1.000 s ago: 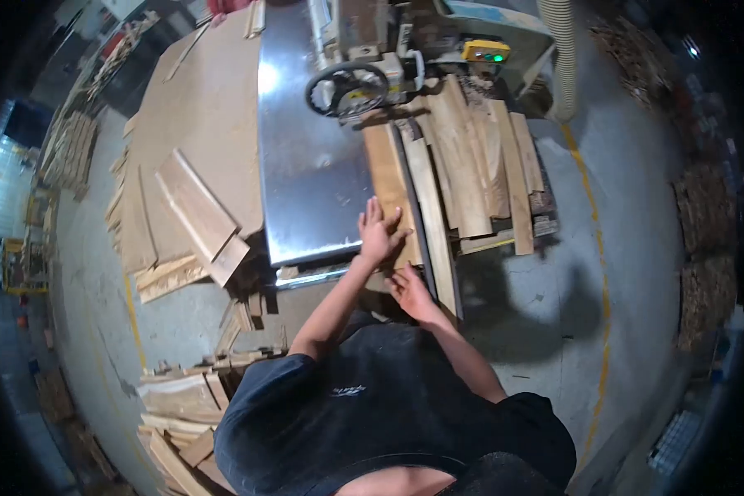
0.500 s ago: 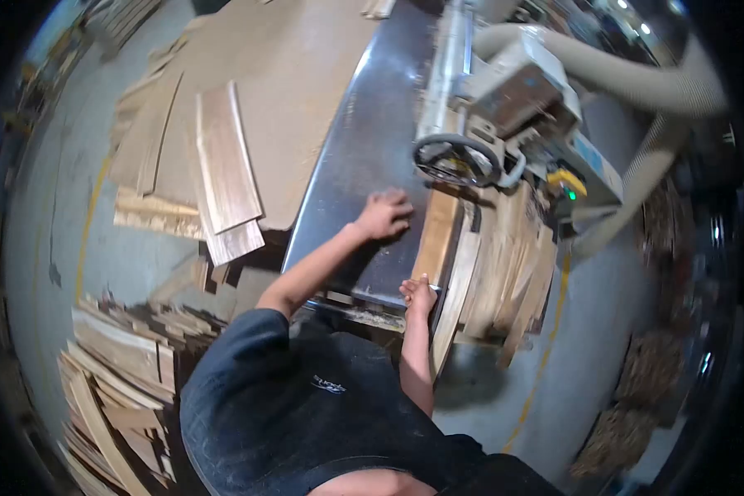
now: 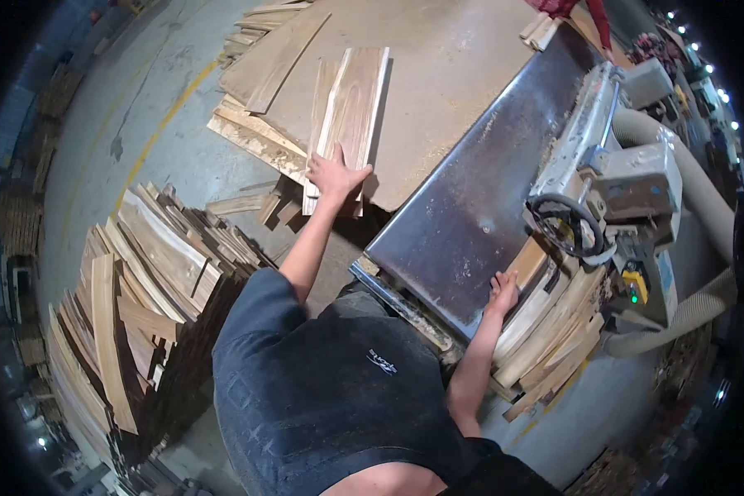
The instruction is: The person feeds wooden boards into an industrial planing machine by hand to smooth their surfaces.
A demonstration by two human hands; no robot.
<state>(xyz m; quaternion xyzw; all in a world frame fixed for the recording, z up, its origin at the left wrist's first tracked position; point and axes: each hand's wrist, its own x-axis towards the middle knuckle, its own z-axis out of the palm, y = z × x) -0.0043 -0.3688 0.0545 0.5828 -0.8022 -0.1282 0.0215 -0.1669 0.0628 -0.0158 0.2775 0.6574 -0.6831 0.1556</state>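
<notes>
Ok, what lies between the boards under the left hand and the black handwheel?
Past the boards, the head view shows brown sheet with sawdust, then metal table.

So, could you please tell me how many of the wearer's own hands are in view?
2, neither hidden: the left hand, fingers spread over the boards at the brown sheet's edge; the right hand, by the narrow board near the handwheel.

A grey workshop floor (image 3: 161,91), marked in yellow
A painted line (image 3: 167,124) is set along it; bright lights (image 3: 723,97) are seen at upper right.
</notes>
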